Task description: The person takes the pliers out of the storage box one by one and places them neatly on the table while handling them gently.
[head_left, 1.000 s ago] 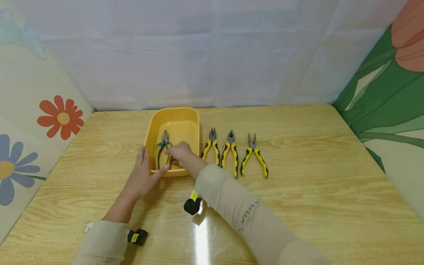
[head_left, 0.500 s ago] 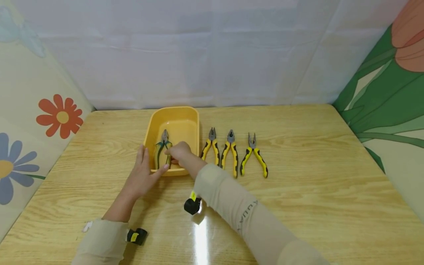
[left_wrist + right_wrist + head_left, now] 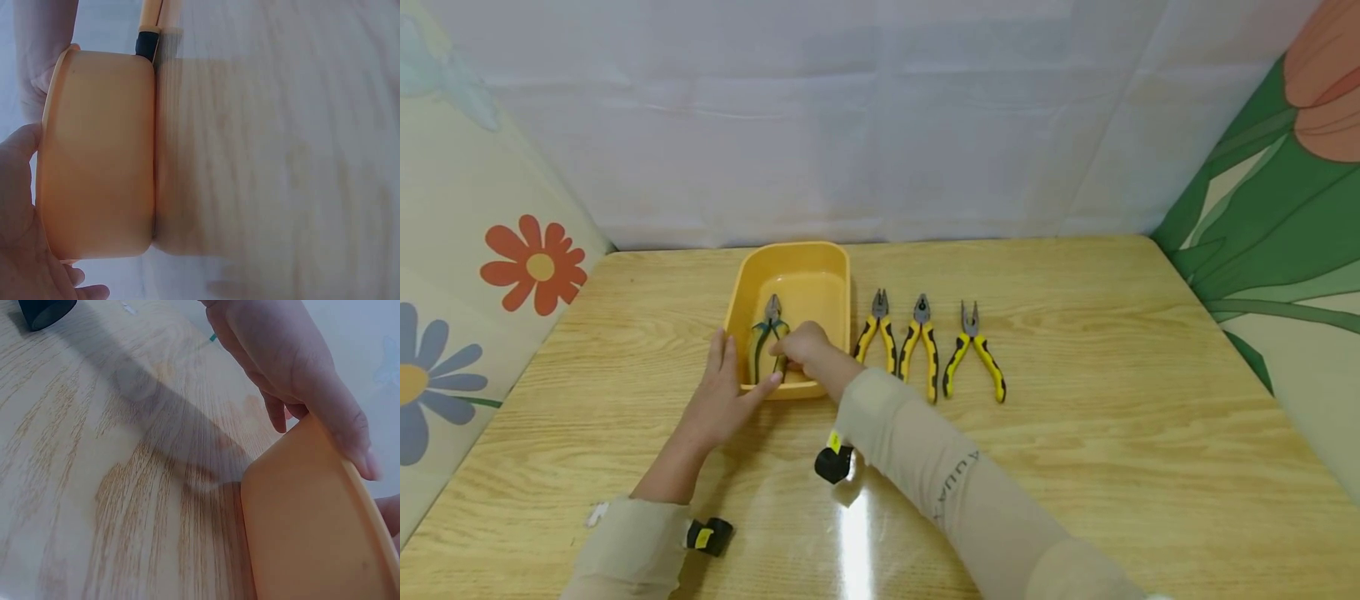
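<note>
A pair of pliers (image 3: 763, 346) with green and yellowish handles lies in the left part of a yellow plastic tray (image 3: 842, 283), its head pointing to the back. My right hand (image 3: 807, 346) reaches into the tray and pinches the right handle; most of those fingertips are hidden in every view. At the tray's near left corner, my left hand (image 3: 722, 402) holds the wall. Its thumb (image 3: 350, 434) lies over the near rim, and the fingers rest along the outside of the left wall. From the left wrist, the tray's outer wall (image 3: 100, 156) hides the pliers.
Just right of the tray, three yellow-and-black pliers lie in a row: the nearest pair (image 3: 880, 308), a middle pair (image 3: 922, 312) and the rightmost pair (image 3: 972, 325). A white curtain (image 3: 880, 125) hangs behind the table. A small white scrap (image 3: 597, 513) lies by the left sleeve.
</note>
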A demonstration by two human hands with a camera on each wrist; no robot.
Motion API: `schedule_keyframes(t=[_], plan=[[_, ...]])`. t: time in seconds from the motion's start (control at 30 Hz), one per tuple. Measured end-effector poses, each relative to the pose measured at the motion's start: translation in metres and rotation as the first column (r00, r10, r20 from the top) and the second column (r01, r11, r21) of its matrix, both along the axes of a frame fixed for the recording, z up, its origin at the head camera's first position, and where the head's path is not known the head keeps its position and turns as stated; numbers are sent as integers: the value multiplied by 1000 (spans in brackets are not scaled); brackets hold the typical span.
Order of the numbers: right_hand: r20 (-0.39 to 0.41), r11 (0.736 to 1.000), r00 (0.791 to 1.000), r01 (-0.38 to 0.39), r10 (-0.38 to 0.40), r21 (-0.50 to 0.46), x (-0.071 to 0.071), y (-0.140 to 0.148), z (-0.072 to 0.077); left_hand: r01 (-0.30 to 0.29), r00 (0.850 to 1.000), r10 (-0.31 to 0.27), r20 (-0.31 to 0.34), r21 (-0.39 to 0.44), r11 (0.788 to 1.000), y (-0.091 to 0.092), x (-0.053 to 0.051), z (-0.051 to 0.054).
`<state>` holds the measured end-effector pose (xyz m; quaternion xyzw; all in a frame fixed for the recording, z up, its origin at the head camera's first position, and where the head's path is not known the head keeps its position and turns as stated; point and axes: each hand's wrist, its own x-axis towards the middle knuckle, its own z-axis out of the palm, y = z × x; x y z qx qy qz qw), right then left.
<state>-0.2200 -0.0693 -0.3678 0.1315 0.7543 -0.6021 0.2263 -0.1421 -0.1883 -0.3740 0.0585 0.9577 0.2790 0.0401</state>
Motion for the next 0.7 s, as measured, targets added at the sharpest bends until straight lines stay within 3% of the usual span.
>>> schedule_keyframes(t=[0.33, 0.7], plan=[[4, 998, 998, -58, 58, 4, -7, -2, -9, 4, 1000, -4, 0, 4, 1000, 0, 0, 0], [46, 998, 999, -9, 12, -61, 3, 1, 1, 4, 1000, -4, 10, 5, 1000, 0, 0, 0]])
